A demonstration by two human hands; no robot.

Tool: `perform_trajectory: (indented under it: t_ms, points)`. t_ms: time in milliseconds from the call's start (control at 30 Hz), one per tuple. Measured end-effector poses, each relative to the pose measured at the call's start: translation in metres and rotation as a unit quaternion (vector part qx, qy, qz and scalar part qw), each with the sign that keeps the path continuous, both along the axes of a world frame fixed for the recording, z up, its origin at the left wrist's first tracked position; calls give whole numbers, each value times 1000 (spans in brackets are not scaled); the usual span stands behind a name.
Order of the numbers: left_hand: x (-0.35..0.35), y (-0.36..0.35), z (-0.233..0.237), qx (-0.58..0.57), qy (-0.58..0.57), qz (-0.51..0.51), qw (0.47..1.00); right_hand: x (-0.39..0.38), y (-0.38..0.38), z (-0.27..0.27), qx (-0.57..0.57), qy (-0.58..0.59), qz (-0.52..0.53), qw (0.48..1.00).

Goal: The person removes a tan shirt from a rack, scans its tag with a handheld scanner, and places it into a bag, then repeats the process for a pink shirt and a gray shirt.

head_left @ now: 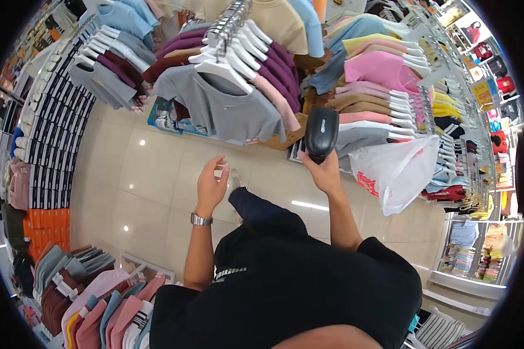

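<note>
In the head view, my right hand (324,173) grips the handle of a black barcode scanner (322,132), its head pointing away from me. My left hand (211,186) is raised over the floor with fingers loosely curled and apart, holding nothing. Ahead of the hands a grey T-shirt (224,103) faces me on a white hanger (224,75), at the front of a row of purple, pink and brown shirts. Just right of the scanner hangs a white plastic bag (396,171) with red print, in front of the right-hand clothes rack.
Pink, yellow and blue shirts (384,70) fill the right rack. Stacked dark boxes (58,134) and orange boxes (46,230) line the left side. Folded or hung clothes (93,308) stand at the lower left. Glossy tiled floor (140,192) lies between the racks.
</note>
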State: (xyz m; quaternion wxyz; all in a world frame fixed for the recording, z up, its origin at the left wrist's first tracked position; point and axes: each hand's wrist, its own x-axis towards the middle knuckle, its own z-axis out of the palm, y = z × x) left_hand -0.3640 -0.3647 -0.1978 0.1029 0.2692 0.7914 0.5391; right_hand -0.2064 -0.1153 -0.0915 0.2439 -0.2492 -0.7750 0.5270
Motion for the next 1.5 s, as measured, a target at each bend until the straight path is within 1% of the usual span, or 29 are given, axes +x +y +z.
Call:
perform_trajectory:
  t_ms: [100,133,167,233,267,367,467,567,600,700,733,833,867,933,1000,1100,1167,1200,1333,1500]
  points:
    - [-42,-1,7,-5,41,18,999,-44,0,-22,22,30,-38,999]
    - [-59,-2,13,-14,53,25,998,-60,0,-28,2,53,-34,998]
    - [-77,1,20,-22,67,31,997,-75,1,-29,31,61,-36,997]
    - [-117,9,39,5,128,47,991,-103,2,-27,87,76,-45,992]
    - [-137,14,48,19,159,52,986,-113,6,-29,95,67,-36,993]
    - [-193,40,78,-20,298,69,952,-140,10,-37,69,48,-24,996]
    - [-229,66,94,-25,353,26,935,-156,17,-42,133,51,-37,989]
    - [-254,75,91,-60,386,-17,920,-163,24,-47,116,21,-34,992]
    - [-260,75,89,-64,378,-15,924,-165,26,-48,138,11,-38,990]
    - [-270,72,87,-56,379,-41,923,-167,21,-50,125,10,-52,991]
    - [-275,70,88,-39,391,-51,918,-167,21,-49,136,-3,-60,989]
    - [-293,59,80,-46,327,-116,937,-166,15,-47,155,-44,-87,983]
    - [-299,56,75,-35,345,-122,930,-165,14,-46,155,-56,-96,982]
    - [-306,47,74,-33,323,-152,933,-164,10,-40,159,-66,-108,979]
    - [-313,37,73,-44,302,-177,936,-160,3,-37,149,-67,-131,978]
    - [-325,24,63,-5,262,-202,944,-153,-1,-45,123,-61,-156,978]
    - [-327,17,61,-3,235,-218,947,-144,-4,-55,106,-63,-176,977]
    - [-329,15,61,4,217,-225,950,-144,-9,-50,97,-70,-186,975]
    - [-335,8,57,3,168,-239,956,-140,-28,-41,30,-29,-210,977]
    - [-339,0,51,1,125,-253,959,-135,-33,-42,27,-22,-222,975]
